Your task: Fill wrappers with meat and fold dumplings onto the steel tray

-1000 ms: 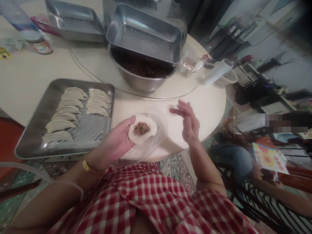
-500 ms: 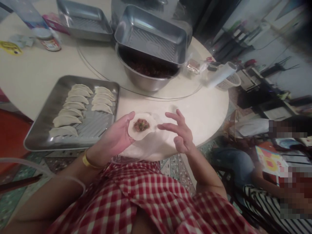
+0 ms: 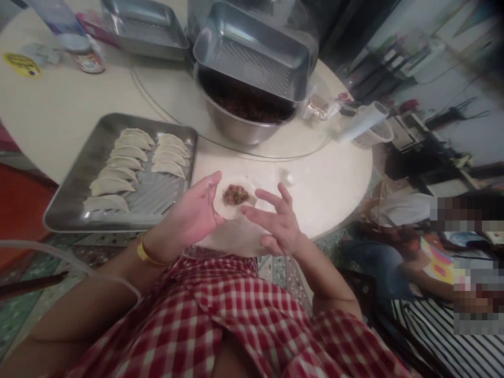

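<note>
A round dumpling wrapper [image 3: 223, 208] rests on the fingers of my left hand [image 3: 197, 212], the thumb at its left edge. A mound of meat filling [image 3: 235, 195] with green bits sits in the wrapper's middle. My right hand [image 3: 280, 220] is at the wrapper's right side, fingers spread, the fingertips close to its edge; whether they touch it I cannot tell. To the left, a metal tray [image 3: 74, 181] holds two rows of folded dumplings [image 3: 112, 185]. A small white lump [image 3: 289, 177] lies on the table beyond my right hand.
A steel bowl [image 3: 240, 130] of dark filling stands at the back, a deep metal pan [image 3: 255, 60] resting over it. Another pan [image 3: 149, 39] and a jar [image 3: 88, 60] are at back left. A white basket [image 3: 374, 134] stands right. A seated person [image 3: 425, 273] is at far right.
My right hand has moved left and slightly down, nearer the wrapper. The wrapper in my left hand appears slightly farther right and higher. The whole view has shifted a little.
</note>
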Tool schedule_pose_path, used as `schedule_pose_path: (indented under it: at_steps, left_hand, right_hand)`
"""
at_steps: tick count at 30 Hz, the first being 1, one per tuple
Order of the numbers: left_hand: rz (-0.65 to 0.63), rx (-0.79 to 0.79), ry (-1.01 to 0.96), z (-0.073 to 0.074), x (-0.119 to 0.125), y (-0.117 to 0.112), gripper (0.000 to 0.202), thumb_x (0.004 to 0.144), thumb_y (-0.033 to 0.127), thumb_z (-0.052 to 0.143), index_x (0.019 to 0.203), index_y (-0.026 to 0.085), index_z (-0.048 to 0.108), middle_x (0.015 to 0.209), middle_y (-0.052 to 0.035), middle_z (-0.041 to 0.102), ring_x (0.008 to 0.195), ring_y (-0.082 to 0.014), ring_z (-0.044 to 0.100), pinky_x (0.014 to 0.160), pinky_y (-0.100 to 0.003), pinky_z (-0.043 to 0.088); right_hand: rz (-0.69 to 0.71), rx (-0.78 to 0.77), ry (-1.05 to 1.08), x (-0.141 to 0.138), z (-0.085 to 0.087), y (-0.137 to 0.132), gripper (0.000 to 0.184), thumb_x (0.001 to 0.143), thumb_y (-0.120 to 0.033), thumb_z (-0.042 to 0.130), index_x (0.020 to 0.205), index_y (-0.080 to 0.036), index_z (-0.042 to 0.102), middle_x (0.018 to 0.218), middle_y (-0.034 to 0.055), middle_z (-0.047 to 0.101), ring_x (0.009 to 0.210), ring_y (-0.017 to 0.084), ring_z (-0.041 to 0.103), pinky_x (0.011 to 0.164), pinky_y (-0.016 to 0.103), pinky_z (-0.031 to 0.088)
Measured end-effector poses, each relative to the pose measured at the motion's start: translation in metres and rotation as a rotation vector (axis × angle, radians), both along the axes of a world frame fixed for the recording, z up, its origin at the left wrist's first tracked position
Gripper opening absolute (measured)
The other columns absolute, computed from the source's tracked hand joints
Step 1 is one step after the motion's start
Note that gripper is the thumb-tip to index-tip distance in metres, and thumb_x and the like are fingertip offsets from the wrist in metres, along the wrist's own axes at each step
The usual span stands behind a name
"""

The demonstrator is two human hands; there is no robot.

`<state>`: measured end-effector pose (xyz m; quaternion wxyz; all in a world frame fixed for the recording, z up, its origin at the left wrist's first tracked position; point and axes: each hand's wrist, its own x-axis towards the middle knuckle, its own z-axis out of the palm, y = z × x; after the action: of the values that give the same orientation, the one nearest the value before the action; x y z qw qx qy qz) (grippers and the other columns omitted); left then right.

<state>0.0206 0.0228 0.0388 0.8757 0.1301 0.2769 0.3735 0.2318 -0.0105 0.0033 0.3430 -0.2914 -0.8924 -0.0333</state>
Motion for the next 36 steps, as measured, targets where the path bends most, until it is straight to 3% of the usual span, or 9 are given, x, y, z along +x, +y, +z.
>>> schedule_pose_path:
  at_steps: [4,7,13,15,23,26,29,31,36]
  left_hand:
    - [0.055,-0.024,-0.017,0.005,0.002,0.001,0.043,0.101,0.032,0.034,0.13,0.011,0.059,0.11,-0.0129,0.073,0.107,-0.0256,0.068,0.098,-0.041,0.052]
    - [0.066,-0.061,0.009,0.008,0.002,0.001,0.045,0.102,0.036,0.033,0.129,0.011,0.059,0.108,-0.0119,0.074,0.105,-0.0254,0.068,0.095,-0.038,0.053]
    - [-0.002,-0.088,-0.009,0.015,0.001,-0.004,0.058,0.103,0.047,0.02,0.121,0.012,0.064,0.104,-0.005,0.075,0.101,-0.0202,0.069,0.087,-0.028,0.052]
    - [-0.028,-0.081,-0.048,0.014,0.002,-0.006,0.062,0.103,0.049,0.018,0.12,0.013,0.065,0.102,-0.0036,0.075,0.101,-0.0189,0.069,0.085,-0.025,0.052]
    - [-0.022,-0.085,-0.093,0.004,0.004,-0.006,0.064,0.102,0.048,0.017,0.119,0.008,0.064,0.098,-0.0121,0.075,0.097,-0.0226,0.071,0.089,-0.032,0.054]
    - [-0.01,-0.047,-0.117,0.004,0.003,-0.004,0.064,0.103,0.046,0.015,0.122,0.008,0.062,0.097,-0.0121,0.076,0.101,-0.0241,0.07,0.094,-0.036,0.053]
    - [-0.001,-0.036,-0.127,0.003,0.003,-0.004,0.063,0.103,0.046,0.015,0.125,0.009,0.061,0.093,-0.0111,0.076,0.102,-0.0253,0.07,0.095,-0.039,0.053]
    - [-0.003,-0.047,-0.122,0.002,0.004,-0.003,0.063,0.102,0.047,0.016,0.126,0.01,0.061,0.088,-0.0097,0.076,0.102,-0.0255,0.071,0.094,-0.04,0.053]
    - [-0.016,-0.084,-0.083,0.001,0.006,-0.003,0.062,0.102,0.048,0.016,0.127,0.015,0.061,0.088,-0.009,0.076,0.103,-0.0258,0.07,0.091,-0.04,0.054]
  right_hand:
    - [0.035,0.129,-0.037,-0.008,-0.002,-0.002,0.045,0.097,-0.053,0.032,0.123,-0.036,0.063,0.118,-0.0069,0.073,0.139,0.018,0.048,0.129,0.046,0.009]
    - [0.055,0.187,-0.071,-0.015,-0.003,-0.004,0.044,0.096,-0.052,0.041,0.125,-0.027,0.062,0.124,-0.002,0.071,0.142,0.02,0.043,0.129,0.045,0.008]
    - [0.031,0.078,-0.081,-0.024,-0.008,-0.004,0.046,0.094,-0.058,0.041,0.131,-0.035,0.057,0.127,-0.0037,0.07,0.138,0.022,0.049,0.127,0.052,0.011]
    - [0.018,0.086,-0.093,-0.027,-0.009,-0.002,0.049,0.095,-0.058,0.04,0.134,-0.033,0.056,0.126,-0.0026,0.07,0.139,0.023,0.048,0.127,0.051,0.009]
    - [0.021,0.152,-0.04,-0.039,0.002,-0.001,0.051,0.098,-0.051,0.03,0.139,-0.028,0.051,0.127,-0.0013,0.069,0.144,0.02,0.039,0.128,0.048,0.009]
    - [-0.206,0.162,0.061,-0.015,0.014,0.011,0.051,0.099,-0.047,0.023,0.14,-0.03,0.048,0.126,-0.0004,0.069,0.144,0.019,0.038,0.126,0.049,0.014]
    - [-0.74,0.045,0.03,0.029,0.015,0.036,0.052,0.099,-0.046,0.025,0.133,-0.02,0.055,0.123,0.0113,0.069,0.14,0.03,0.042,0.118,0.061,0.02]
    - [-0.963,-0.048,-0.036,0.058,0.007,0.055,0.057,0.099,-0.047,0.023,0.136,-0.014,0.051,0.111,0.0154,0.072,0.141,0.035,0.039,0.113,0.069,0.02]
    - [-1.01,-0.173,-0.162,0.089,-0.024,0.079,0.062,0.1,-0.048,0.022,0.139,-0.007,0.046,0.105,0.0179,0.074,0.14,0.037,0.039,0.109,0.072,0.019]
